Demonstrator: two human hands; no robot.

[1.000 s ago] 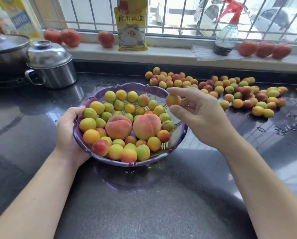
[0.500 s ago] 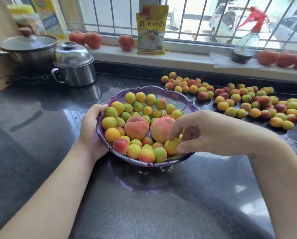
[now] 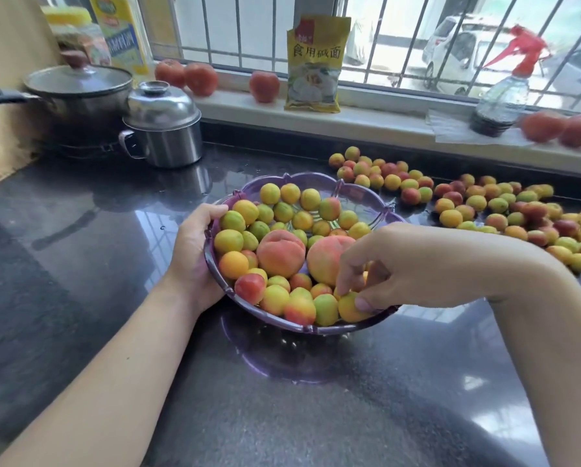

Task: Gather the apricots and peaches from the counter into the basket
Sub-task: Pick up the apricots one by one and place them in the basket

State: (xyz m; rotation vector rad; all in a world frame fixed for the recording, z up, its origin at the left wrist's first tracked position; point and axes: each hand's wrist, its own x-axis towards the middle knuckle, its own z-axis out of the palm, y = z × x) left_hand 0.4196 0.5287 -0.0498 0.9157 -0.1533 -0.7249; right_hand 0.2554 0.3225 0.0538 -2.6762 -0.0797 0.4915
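A purple plastic basket (image 3: 356,192) stands on the dark counter, holding many small apricots and two large peaches (image 3: 280,252). My left hand (image 3: 195,257) grips the basket's left rim. My right hand (image 3: 380,264) is over the basket's near right side, its thumb and fingertips closed on a yellow apricot (image 3: 348,310) that rests among the fruit at the rim. Several more apricots (image 3: 484,207) lie loose on the counter to the right and behind the basket.
A steel pot (image 3: 164,129) and a lidded pan (image 3: 77,92) stand at the back left. On the window sill are tomatoes (image 3: 264,85), a yellow packet (image 3: 314,65) and a spray bottle (image 3: 499,96). Bare dark counter (image 3: 80,264) spreads left and in front.
My right hand carried an apricot from above the basket's right rim down to its near right side. The camera view shifted left. My left hand stays on the rim.
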